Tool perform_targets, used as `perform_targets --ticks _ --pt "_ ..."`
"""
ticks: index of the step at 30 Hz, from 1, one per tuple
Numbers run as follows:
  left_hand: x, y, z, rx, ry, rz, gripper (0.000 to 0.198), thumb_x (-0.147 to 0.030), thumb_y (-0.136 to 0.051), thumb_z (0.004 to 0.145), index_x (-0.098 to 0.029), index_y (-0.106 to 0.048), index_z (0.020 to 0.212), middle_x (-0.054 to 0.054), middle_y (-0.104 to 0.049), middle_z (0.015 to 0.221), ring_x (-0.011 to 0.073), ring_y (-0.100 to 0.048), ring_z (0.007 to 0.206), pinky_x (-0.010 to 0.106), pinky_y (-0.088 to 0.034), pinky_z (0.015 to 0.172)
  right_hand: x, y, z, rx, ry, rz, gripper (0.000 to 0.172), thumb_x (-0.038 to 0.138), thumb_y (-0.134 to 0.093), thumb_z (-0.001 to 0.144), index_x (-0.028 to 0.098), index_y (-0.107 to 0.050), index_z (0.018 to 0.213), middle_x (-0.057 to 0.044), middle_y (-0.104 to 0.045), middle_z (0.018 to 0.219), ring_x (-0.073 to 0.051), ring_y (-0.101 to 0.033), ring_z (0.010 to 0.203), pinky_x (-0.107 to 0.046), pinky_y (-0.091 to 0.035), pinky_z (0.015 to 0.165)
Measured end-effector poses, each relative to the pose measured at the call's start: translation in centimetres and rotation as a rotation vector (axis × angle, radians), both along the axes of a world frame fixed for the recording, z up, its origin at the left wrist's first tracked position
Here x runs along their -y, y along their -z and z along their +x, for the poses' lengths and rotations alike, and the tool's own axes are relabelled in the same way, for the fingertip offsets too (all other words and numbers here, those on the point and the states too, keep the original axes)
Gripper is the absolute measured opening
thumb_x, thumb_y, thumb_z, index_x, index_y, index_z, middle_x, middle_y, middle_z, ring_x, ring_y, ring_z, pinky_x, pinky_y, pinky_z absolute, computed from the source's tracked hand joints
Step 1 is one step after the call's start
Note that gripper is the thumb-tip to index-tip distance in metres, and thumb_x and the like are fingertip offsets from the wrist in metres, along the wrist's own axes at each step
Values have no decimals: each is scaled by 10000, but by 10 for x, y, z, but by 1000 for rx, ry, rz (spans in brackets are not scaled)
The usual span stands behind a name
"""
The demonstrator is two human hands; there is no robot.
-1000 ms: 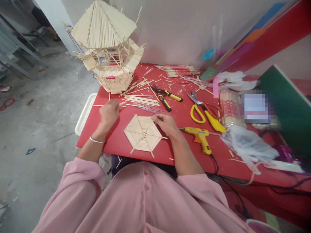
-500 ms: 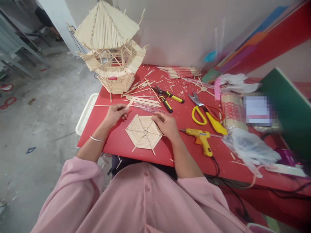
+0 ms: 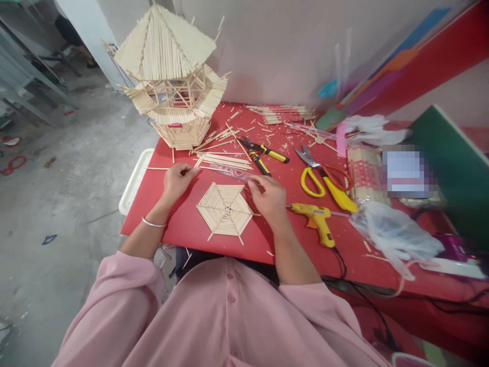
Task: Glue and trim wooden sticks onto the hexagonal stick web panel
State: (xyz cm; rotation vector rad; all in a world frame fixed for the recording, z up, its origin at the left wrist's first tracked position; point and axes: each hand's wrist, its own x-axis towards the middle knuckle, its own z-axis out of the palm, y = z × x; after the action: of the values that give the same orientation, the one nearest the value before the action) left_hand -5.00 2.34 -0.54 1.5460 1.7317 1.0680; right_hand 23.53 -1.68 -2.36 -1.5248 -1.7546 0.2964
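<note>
My left hand (image 3: pixel 178 182) is closed in a pinch on a short wooden stick (image 3: pixel 198 162), which points up past the fingertips. With thumb and fingers together, my right hand (image 3: pixel 268 198) grips the right end of a clear patterned ruler (image 3: pixel 231 172). The ruler lies slantwise between both hands, its left end close to my left fingertips. Just in front of it, a flat six-sided panel of wooden sticks (image 3: pixel 225 210) rests on the red table (image 3: pixel 183 224), with some stick ends jutting past its edge. Loose sticks (image 3: pixel 225 160) lie behind the ruler.
A stick-built pagoda model (image 3: pixel 173 76) stands at the back left. Cutting pliers (image 3: pixel 263 152), scissors (image 3: pixel 314 173) and a yellow glue gun (image 3: pixel 315 219) lie to the right. Beyond are stick bundles (image 3: pixel 361 173), a plastic bag (image 3: pixel 393 237) and a green board (image 3: pixel 446 153).
My right hand has left the six-sided panel and moved up and right to the ruler's end. My left hand, still holding the stick, has shifted slightly left.
</note>
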Motion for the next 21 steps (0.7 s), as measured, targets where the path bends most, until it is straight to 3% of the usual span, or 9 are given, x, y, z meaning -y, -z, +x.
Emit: perform_targets --ticks 4,7,9,14,21 --pt "-5 5 -4 -167 -19 -37 259 -374 -740 865 -205 -661 685 27 -664 729 168 -529 674 296 -320 598 4 -14 6 -1 57 62 250 341 -604 949 230 -797 1063 -113 -810 1128 -290 -749 1063 -471 -580 992" --pt "-6 7 -4 -172 -38 -59 169 -305 -719 858 -212 -695 719 24 -675 732 171 -530 675 287 -312 593 6 -28 7 -45 48 -5 234 346 -627 938 239 -800 1055 -92 -820 1053 -269 -765 947 -443 -602 911" --pt "-6 7 -2 -57 -29 -60 141 -265 -702 845 -206 -689 717 12 -654 678 158 -526 642 274 -333 583 4 -38 3 -68 -8 -82 200 346 -647 927 254 -808 1003 -70 -826 1003 -253 -764 895 -422 -606 862" --pt "3 1 6 528 155 -207 153 -323 -700 828 -178 -681 785 6 -641 561 117 -509 450 244 -333 444 -17 -48 -27 -187 -166 -235 188 335 -676 907 248 -824 984 -69 -826 988 -228 -753 874 -399 -606 831" --pt "9 -4 15 582 268 -249 73 -217 -735 726 -155 -698 723 4 -654 531 89 -506 411 219 -356 425 -42 -36 -86 -326 -311 -437 212 238 -721 820 202 -810 1008 -78 -822 1004 -210 -749 867 -371 -596 819"
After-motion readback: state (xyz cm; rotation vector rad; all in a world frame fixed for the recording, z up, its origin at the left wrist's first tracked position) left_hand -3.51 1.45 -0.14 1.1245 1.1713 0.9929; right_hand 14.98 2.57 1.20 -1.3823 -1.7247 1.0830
